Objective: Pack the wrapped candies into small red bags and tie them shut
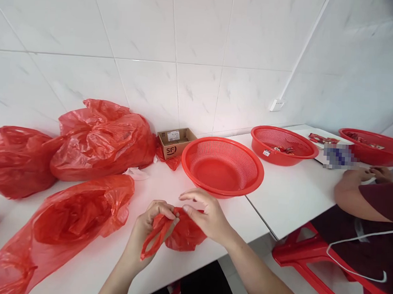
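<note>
A small red plastic bag rests on the white table in front of me, its top gathered. My left hand is closed on the bag's twisted neck, and a handle loop hangs down over its palm. My right hand hovers over the bag's right side with fingers stretched and thumb apart; its thumb is close to the gathered neck. The bag's contents cannot be made out. Just beyond both hands stands a red plastic basket with perforated sides and nothing visible inside.
Large red bags stand against the wall at left, with an open red bag lying nearer. A cardboard box sits behind. At right are a basket holding small packets, a co-worker's arm and a red stool.
</note>
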`<act>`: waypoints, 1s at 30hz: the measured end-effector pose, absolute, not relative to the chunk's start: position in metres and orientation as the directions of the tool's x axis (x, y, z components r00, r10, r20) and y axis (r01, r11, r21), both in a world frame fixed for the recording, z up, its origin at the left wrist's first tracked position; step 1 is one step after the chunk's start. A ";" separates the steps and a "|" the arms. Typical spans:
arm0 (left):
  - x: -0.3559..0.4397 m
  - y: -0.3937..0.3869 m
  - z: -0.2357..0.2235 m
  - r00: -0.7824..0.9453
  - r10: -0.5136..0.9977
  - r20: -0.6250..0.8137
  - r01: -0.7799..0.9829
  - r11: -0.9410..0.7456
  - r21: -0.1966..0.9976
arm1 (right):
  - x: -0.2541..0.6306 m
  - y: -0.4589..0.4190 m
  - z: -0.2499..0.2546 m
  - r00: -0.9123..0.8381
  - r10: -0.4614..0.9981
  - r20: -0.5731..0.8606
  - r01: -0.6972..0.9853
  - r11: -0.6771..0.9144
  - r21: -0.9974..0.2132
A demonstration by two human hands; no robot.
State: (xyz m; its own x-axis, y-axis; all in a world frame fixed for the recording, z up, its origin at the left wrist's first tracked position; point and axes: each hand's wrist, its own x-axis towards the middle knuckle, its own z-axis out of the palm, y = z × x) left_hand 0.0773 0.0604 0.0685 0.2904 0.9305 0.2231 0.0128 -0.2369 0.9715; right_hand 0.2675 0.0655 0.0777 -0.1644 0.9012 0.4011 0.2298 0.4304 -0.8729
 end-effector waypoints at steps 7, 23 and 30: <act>0.073 0.058 0.067 0.312 0.935 0.168 -0.115 -0.138 0.984 | 0.256 0.066 0.076 -0.317 0.919 0.233 0.075 0.269 -0.960; 0.088 0.051 0.051 -0.082 0.844 0.530 0.210 -0.505 0.837 | 0.250 0.060 0.072 -0.360 0.914 0.186 -0.056 0.178 -0.982; 0.071 0.060 0.067 0.238 0.831 0.504 0.277 -0.555 0.784 | 0.268 0.070 0.088 -0.442 0.888 0.126 -0.016 0.133 -0.991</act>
State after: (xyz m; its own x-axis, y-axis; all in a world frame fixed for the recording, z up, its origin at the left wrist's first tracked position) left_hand 0.0708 0.0600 0.0672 0.2377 0.8306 0.5036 0.2775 -0.5549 0.7843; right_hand 0.2676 0.0698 0.0880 -0.4416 0.8882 0.1265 -0.0162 0.1331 -0.9910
